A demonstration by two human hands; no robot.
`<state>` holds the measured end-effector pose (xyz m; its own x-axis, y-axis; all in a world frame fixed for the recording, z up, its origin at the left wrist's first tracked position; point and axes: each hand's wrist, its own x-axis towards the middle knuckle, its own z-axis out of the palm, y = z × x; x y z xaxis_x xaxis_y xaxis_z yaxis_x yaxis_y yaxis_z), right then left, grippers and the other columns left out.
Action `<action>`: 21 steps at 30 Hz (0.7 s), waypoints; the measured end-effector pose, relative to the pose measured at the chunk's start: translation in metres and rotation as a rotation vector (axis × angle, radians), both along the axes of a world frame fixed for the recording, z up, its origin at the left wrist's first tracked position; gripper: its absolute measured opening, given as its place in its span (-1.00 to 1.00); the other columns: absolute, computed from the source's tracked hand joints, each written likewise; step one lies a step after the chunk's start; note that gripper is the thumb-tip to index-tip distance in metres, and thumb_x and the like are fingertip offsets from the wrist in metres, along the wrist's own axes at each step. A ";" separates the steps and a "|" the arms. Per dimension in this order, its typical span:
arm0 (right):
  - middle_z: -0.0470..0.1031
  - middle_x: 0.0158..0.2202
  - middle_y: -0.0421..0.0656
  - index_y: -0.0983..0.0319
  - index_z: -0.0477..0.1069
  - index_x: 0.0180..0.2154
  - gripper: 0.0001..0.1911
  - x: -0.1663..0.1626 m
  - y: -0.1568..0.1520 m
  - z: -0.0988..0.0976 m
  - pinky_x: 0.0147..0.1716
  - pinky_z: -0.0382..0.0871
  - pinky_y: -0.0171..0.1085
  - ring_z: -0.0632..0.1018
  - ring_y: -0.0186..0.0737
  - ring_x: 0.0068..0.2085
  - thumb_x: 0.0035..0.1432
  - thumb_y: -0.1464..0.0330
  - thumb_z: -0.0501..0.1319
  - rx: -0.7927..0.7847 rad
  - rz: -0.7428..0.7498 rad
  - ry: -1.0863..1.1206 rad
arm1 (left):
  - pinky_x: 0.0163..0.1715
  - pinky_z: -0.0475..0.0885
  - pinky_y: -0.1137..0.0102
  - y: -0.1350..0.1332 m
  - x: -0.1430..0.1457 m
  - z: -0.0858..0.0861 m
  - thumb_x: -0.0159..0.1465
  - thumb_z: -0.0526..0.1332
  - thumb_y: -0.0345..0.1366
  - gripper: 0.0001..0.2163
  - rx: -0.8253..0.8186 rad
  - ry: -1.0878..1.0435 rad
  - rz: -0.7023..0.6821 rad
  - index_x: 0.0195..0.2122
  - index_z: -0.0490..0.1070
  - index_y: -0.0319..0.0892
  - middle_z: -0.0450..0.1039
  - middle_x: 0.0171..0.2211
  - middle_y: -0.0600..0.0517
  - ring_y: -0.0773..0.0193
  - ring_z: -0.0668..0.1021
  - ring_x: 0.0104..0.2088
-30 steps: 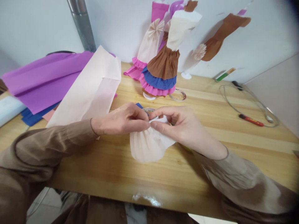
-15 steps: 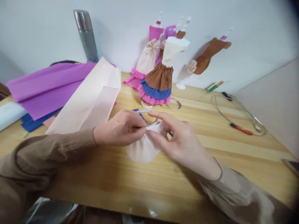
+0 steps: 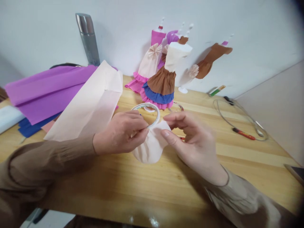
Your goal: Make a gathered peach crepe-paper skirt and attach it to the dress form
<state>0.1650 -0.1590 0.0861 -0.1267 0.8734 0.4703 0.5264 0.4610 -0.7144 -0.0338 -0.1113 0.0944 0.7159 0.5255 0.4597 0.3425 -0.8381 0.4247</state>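
Observation:
A small gathered piece of pale pink crepe paper hangs below the fingers of my left hand. Those fingers are closed in a pinch at its gathered top. A thin roll of tape stands up from the same pinch, its lower rim against the paper. My right hand is just to the right, thumb and fingers apart. Its thumb overlaps the paper's right edge; I cannot tell whether it touches. Under the right fingers a bit of something red shows, mostly hidden.
Behind the hands are several small dress forms, one with a brown, blue and pink tiered skirt. Purple crepe paper and a pale sheet lie at left, near a grey flask. A cable and red-handled tool lie right.
My right hand has moved off to the right, and its fingers have come away from the tape roll. The roll now shows more of its ring. My left hand keeps its pinch.

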 end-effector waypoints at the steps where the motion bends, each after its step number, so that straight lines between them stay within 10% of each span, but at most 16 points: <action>1: 0.46 -0.40 -0.20 0.20 0.40 -0.27 -0.90 0.000 0.001 0.000 -0.38 0.40 -0.30 0.48 -0.31 -0.40 0.13 0.37 0.26 -0.019 0.008 0.034 | -0.39 0.31 0.46 0.000 0.000 0.000 0.25 0.05 -0.44 -0.78 0.005 0.005 0.002 -0.55 0.29 -0.21 0.32 -0.58 0.06 0.38 0.37 -0.49; 21: 0.49 -0.42 -0.17 0.17 0.39 -0.34 -0.86 -0.003 -0.003 -0.005 -0.42 0.37 -0.26 0.50 -0.26 -0.41 0.10 0.53 0.22 0.241 0.130 -0.179 | -0.39 0.33 0.43 -0.004 0.003 -0.004 0.25 0.05 -0.43 -0.79 0.015 -0.008 -0.038 -0.54 0.25 -0.19 0.35 -0.56 0.03 0.33 0.40 -0.46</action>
